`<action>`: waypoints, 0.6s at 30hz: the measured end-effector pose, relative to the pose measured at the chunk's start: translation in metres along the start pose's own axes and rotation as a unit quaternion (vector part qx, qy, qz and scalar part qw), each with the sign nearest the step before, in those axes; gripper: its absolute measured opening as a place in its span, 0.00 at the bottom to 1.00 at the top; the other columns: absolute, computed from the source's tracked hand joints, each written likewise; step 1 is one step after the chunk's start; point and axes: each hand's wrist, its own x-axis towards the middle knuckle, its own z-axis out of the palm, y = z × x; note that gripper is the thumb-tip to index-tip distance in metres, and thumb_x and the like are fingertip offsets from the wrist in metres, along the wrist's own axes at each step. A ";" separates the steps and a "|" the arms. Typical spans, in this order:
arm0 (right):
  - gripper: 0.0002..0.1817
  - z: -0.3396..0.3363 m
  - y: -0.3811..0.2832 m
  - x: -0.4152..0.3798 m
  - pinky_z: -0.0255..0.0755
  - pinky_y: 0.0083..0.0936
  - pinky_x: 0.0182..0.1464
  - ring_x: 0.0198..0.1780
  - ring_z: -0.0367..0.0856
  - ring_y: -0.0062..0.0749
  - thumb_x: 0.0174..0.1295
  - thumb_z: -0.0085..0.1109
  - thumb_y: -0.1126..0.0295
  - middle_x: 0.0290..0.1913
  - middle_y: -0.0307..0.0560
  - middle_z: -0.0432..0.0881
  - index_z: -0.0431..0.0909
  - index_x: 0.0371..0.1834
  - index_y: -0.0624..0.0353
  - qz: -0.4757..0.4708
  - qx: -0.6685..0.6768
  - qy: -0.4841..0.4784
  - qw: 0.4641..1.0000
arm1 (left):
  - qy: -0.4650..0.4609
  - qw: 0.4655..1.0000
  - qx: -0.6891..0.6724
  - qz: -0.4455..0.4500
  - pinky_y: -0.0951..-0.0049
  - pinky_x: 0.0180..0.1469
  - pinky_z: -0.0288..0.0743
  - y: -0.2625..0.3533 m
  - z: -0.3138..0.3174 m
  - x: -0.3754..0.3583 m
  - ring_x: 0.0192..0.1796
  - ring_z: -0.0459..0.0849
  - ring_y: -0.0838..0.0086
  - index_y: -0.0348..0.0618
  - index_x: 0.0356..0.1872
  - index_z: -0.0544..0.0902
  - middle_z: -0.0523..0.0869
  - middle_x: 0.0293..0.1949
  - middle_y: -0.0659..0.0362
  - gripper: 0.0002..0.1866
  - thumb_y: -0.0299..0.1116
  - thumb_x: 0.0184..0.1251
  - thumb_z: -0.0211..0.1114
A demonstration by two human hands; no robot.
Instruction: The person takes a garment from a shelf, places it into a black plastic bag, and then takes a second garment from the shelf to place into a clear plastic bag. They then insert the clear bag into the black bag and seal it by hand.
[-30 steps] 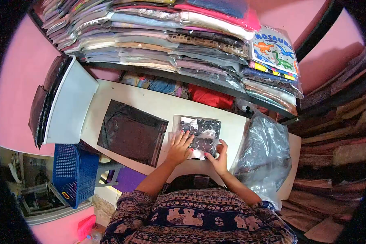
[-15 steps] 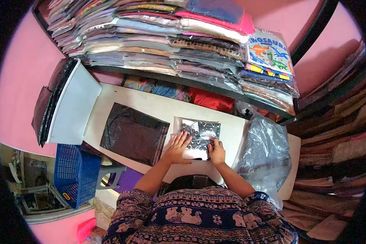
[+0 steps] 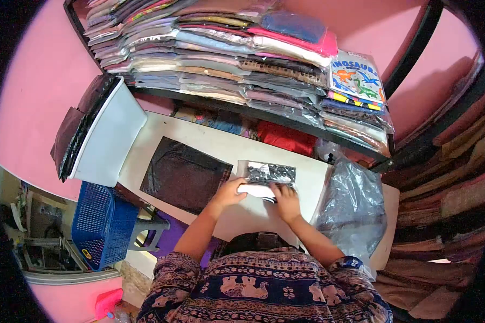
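Note:
A flat packet (image 3: 272, 172) with a black-and-white pattern lies on the white table in front of me, shiny like clear plastic. Its near edge is raised and folded over, so a white strip (image 3: 257, 191) shows between my hands. My left hand (image 3: 231, 192) grips the left end of that fold, fingers closed on it. At the right end, my right hand (image 3: 286, 203) has its fingers curled over the same fold, thumb side toward the middle. To the left of the packet lies a dark folded garment (image 3: 186, 175), flat on the table.
A large grey plastic bag (image 3: 353, 207) sits at the table's right. On the left stand a white bin (image 3: 108, 137) and, lower, a blue basket (image 3: 99, 231). Stacks of bagged clothes (image 3: 210, 54) fill the shelf (image 3: 242, 110) above the table's far side.
Both hands were lying on the packet; now they hold its near edge lifted and folded away from me, baring a white underside. The camera view has shifted slightly.

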 end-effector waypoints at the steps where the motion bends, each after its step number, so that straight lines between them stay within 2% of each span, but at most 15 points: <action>1: 0.28 -0.001 0.012 0.006 0.67 0.50 0.56 0.54 0.76 0.51 0.53 0.61 0.65 0.51 0.59 0.77 0.67 0.60 0.48 0.040 0.043 -0.070 0.996 | 0.056 0.998 -0.017 0.034 0.66 0.36 0.76 -0.002 0.002 0.002 0.35 0.85 0.62 0.36 0.41 0.79 0.85 0.36 0.48 0.15 0.34 0.55 0.67; 2: 0.27 -0.002 0.026 0.012 0.74 0.46 0.48 0.46 0.81 0.53 0.52 0.60 0.67 0.46 0.58 0.80 0.67 0.59 0.48 0.082 0.084 -0.139 0.983 | 0.057 0.998 -0.017 0.037 0.66 0.36 0.76 -0.003 0.004 0.004 0.35 0.85 0.62 0.36 0.41 0.79 0.85 0.36 0.48 0.15 0.34 0.55 0.67; 3: 0.25 -0.008 0.037 0.017 0.76 0.44 0.36 0.33 0.83 0.54 0.50 0.59 0.69 0.36 0.56 0.83 0.68 0.55 0.50 0.058 0.083 -0.137 0.985 | 0.091 0.995 -0.043 0.017 0.66 0.37 0.76 0.000 0.004 0.005 0.34 0.85 0.63 0.37 0.42 0.79 0.85 0.34 0.48 0.15 0.35 0.57 0.67; 4: 0.26 -0.032 0.040 0.025 0.75 0.45 0.36 0.34 0.83 0.53 0.47 0.61 0.66 0.32 0.57 0.83 0.69 0.53 0.51 0.046 0.129 -0.138 0.981 | 0.123 0.990 -0.070 -0.004 0.66 0.37 0.76 0.004 0.004 0.005 0.34 0.85 0.64 0.37 0.42 0.79 0.85 0.33 0.48 0.15 0.36 0.58 0.67; 5: 0.27 -0.058 0.040 0.037 0.75 0.44 0.36 0.34 0.83 0.53 0.45 0.63 0.64 0.31 0.57 0.83 0.69 0.52 0.51 0.048 0.175 -0.171 0.968 | 0.194 0.976 -0.076 0.056 0.67 0.38 0.76 0.015 0.006 0.010 0.33 0.85 0.65 0.37 0.45 0.80 0.85 0.33 0.47 0.14 0.37 0.64 0.63; 6: 0.28 -0.074 0.043 0.046 0.75 0.43 0.35 0.34 0.83 0.52 0.44 0.64 0.63 0.30 0.57 0.83 0.69 0.52 0.52 0.050 0.221 -0.205 0.952 | 0.194 0.976 -0.077 0.057 0.67 0.38 0.76 0.023 0.003 0.013 0.33 0.85 0.65 0.37 0.45 0.80 0.85 0.33 0.47 0.14 0.37 0.64 0.63; 7: 0.31 -0.077 0.051 0.049 0.75 0.39 0.36 0.32 0.83 0.49 0.41 0.67 0.60 0.29 0.54 0.83 0.69 0.52 0.52 0.045 0.296 -0.179 0.937 | 0.208 0.974 -0.085 0.028 0.66 0.38 0.76 0.030 0.001 0.016 0.34 0.86 0.64 0.37 0.45 0.79 0.85 0.33 0.47 0.15 0.37 0.65 0.62; 10: 0.35 -0.085 0.068 0.055 0.75 0.31 0.41 0.38 0.84 0.39 0.43 0.71 0.56 0.37 0.52 0.84 0.69 0.56 0.54 0.084 0.414 -0.130 0.897 | 0.239 0.967 -0.087 0.000 0.67 0.38 0.76 0.021 0.007 0.022 0.32 0.85 0.65 0.35 0.46 0.79 0.86 0.31 0.49 0.16 0.39 0.70 0.56; 11: 0.40 -0.089 0.073 0.056 0.75 0.31 0.46 0.45 0.82 0.39 0.45 0.72 0.57 0.46 0.54 0.81 0.65 0.62 0.57 0.171 0.521 -0.198 0.812 | 0.248 0.958 -0.140 -0.035 0.68 0.37 0.76 0.014 0.012 0.023 0.33 0.84 0.67 0.35 0.45 0.79 0.86 0.31 0.50 0.18 0.42 0.70 0.55; 12: 0.40 -0.081 0.076 0.052 0.75 0.31 0.46 0.45 0.82 0.39 0.45 0.72 0.57 0.46 0.54 0.81 0.65 0.62 0.57 0.169 0.522 -0.197 0.812 | 0.256 0.945 -0.191 -0.070 0.69 0.37 0.75 0.006 0.016 0.023 0.33 0.84 0.68 0.35 0.45 0.80 0.86 0.31 0.52 0.19 0.44 0.71 0.54; 13: 0.43 -0.063 0.078 0.041 0.74 0.32 0.48 0.47 0.80 0.39 0.46 0.72 0.58 0.48 0.54 0.80 0.62 0.65 0.58 0.239 0.634 -0.125 0.725 | 0.257 0.945 -0.190 -0.070 0.69 0.37 0.75 -0.006 0.022 0.024 0.33 0.84 0.68 0.35 0.45 0.80 0.86 0.31 0.52 0.19 0.44 0.71 0.54; 14: 0.46 -0.039 0.081 0.030 0.74 0.32 0.51 0.50 0.79 0.38 0.46 0.72 0.58 0.51 0.53 0.78 0.58 0.68 0.59 0.302 0.727 -0.050 0.614 | 0.243 0.920 -0.252 -0.178 0.71 0.41 0.75 -0.019 0.029 0.023 0.36 0.83 0.70 0.35 0.47 0.80 0.86 0.36 0.55 0.21 0.46 0.72 0.53; 15: 0.48 -0.010 0.086 0.021 0.72 0.34 0.56 0.53 0.76 0.37 0.48 0.71 0.60 0.53 0.51 0.76 0.53 0.71 0.57 0.292 0.765 -0.095 0.566 | 0.227 0.878 -0.309 -0.285 0.73 0.44 0.75 -0.027 0.033 0.019 0.40 0.82 0.72 0.36 0.49 0.79 0.85 0.41 0.58 0.23 0.48 0.73 0.52; 16: 0.44 -0.027 0.068 0.016 0.71 0.35 0.57 0.53 0.76 0.36 0.48 0.71 0.62 0.53 0.49 0.77 0.57 0.68 0.61 0.322 0.754 -0.132 0.558 | 0.229 0.877 -0.309 -0.288 0.73 0.44 0.75 -0.023 0.036 0.012 0.40 0.82 0.72 0.36 0.49 0.79 0.85 0.41 0.58 0.23 0.48 0.73 0.52; 18: 0.36 -0.007 0.054 0.004 0.73 0.32 0.53 0.50 0.77 0.33 0.51 0.67 0.65 0.50 0.46 0.78 0.63 0.64 0.61 0.327 0.729 -0.140 0.586 | 0.218 0.822 -0.385 -0.358 0.72 0.48 0.75 -0.015 0.044 -0.003 0.44 0.82 0.73 0.37 0.53 0.77 0.84 0.44 0.56 0.24 0.50 0.72 0.53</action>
